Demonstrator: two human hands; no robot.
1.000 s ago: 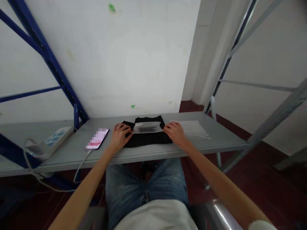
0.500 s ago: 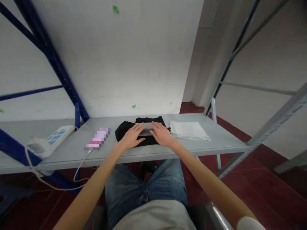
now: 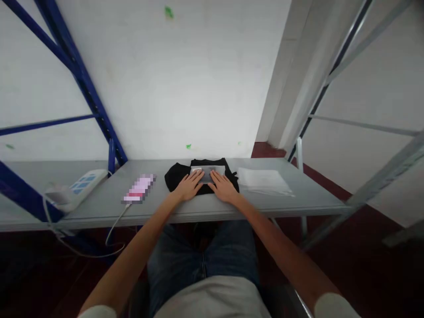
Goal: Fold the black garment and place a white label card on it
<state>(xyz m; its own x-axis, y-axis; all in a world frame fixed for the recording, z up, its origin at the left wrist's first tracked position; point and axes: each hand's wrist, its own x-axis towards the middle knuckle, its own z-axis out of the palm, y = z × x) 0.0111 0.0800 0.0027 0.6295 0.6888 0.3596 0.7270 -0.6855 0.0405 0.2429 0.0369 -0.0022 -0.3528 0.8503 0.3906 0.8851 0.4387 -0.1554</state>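
A black cloth item [image 3: 177, 175], perhaps a garment, lies on the grey shelf in front of me. On its middle rests a flat, greyish clear packet [image 3: 207, 175] with a small white patch at its left. My left hand [image 3: 190, 185] lies on the left part of the packet and the cloth, fingers stretched out. My right hand [image 3: 224, 185] lies flat on the right part, its fingers also spread. The two hands are a little apart, with the packet showing between them.
A stack of clear plastic bags [image 3: 264, 181] lies to the right of the cloth. At the left are a phone [image 3: 139, 188] with a white cable and a power strip [image 3: 82, 185]. Blue [image 3: 89, 95] and grey uprights flank the shelf [image 3: 205, 215].
The head view has shifted slightly, so the shelf and its items sit a little further right. Both hands remain spread on the packet and cloth, a little nearer the shelf's front edge.
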